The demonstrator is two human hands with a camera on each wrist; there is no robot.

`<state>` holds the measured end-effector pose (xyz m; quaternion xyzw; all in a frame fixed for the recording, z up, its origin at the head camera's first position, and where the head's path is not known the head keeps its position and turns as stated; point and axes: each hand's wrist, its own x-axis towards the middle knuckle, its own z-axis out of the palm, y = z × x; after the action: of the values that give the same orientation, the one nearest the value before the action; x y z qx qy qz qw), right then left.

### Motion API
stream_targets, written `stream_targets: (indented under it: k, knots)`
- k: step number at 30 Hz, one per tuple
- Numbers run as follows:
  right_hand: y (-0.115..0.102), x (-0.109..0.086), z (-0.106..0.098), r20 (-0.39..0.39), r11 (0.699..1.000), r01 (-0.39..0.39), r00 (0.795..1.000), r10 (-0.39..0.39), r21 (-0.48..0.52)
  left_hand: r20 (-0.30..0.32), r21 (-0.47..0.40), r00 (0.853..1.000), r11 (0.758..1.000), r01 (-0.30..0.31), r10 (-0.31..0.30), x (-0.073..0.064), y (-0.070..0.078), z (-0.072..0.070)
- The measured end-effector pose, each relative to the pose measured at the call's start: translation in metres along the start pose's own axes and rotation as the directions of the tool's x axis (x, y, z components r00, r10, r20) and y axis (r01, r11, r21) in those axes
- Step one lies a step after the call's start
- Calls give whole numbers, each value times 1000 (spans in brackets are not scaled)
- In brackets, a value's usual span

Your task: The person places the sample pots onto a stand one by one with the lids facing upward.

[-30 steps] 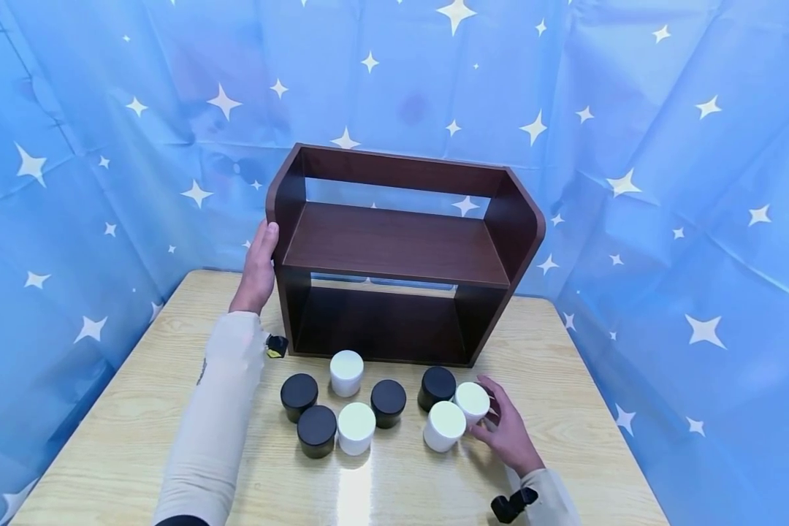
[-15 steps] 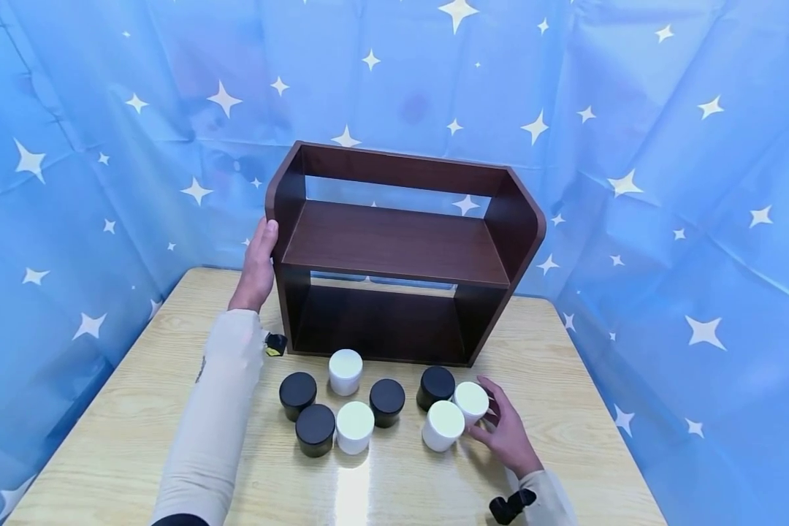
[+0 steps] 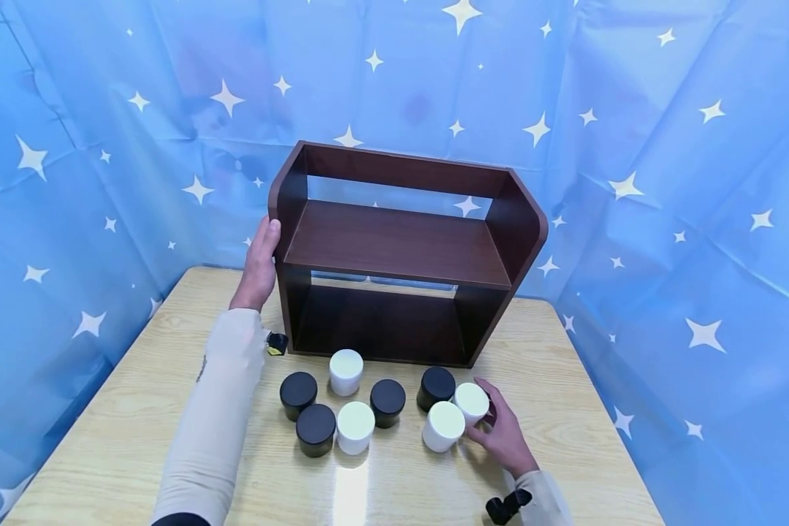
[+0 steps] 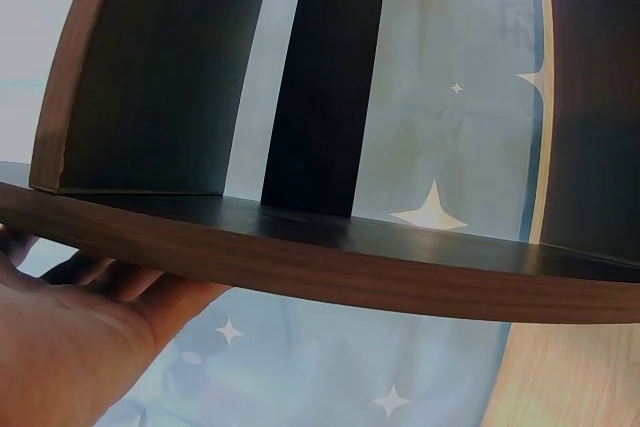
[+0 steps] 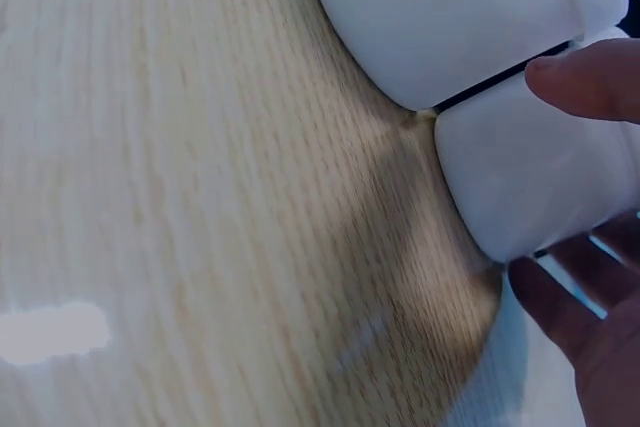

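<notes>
A dark brown two-tier wooden shelf point(image 3: 394, 241) stands on the table. My left hand point(image 3: 258, 267) lies flat against the outside of its left side panel point(image 4: 330, 272), thumb near the front edge; in the left wrist view the fingers reach behind that panel. My right hand point(image 3: 502, 431) curls round a white jar point(image 3: 471, 402), thumb on one side and fingers on the other, as the right wrist view also shows. This jar sits on the tabletop, close against a second white jar point(image 3: 443, 426) and a black jar point(image 3: 436, 388).
To the left, in front of the shelf, stand black jars point(image 3: 315, 429) and white jars point(image 3: 345, 372), several in all. The wooden table point(image 3: 552, 365) narrows toward the back. A blue curtain with stars point(image 3: 421, 80) surrounds it.
The right hand has shifted very slightly left, closer round the white jar. The left hand, shelf and jars stay in place; the head view moves only a little.
</notes>
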<state>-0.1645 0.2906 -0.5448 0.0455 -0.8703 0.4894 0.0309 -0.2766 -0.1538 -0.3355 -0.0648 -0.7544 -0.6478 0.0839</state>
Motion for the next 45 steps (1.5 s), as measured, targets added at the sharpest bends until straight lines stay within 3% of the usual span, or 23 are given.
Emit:
stream_targets:
  k: [7, 14, 21, 29, 35, 45]
  knots:
    - [-2, 2, 0, -2, 1000, -16, 1000, 16, -6, -23, 25, 1000, 1000, 10, -9, 15, -24, -3]
    - [-1, 4, -1, -2, 1000, -9, 1000, 9, -15, -26, 16, 1000, 1000, -14, 14, 18, -31, -4]
    - [2, 5, -1, -1, 1000, 2, 1000, -2, -23, -30, 7, 1000, 1000, 8, -8, 16, -25, -1]
    - [1, 3, 2, 3, 1000, -3, 1000, 3, -14, -10, 12, 999, 999, 37, -37, -7, 4, 1]
    - [1, 3, 3, 2, 999, -23, 1000, 23, -44, -10, 11, 1000, 1000, 19, -19, -7, 4, 3]
    - [2, 4, 4, -31, 999, 28, 999, -29, -24, -14, -3, 1000, 1000, 4, -4, -5, 4, 3]
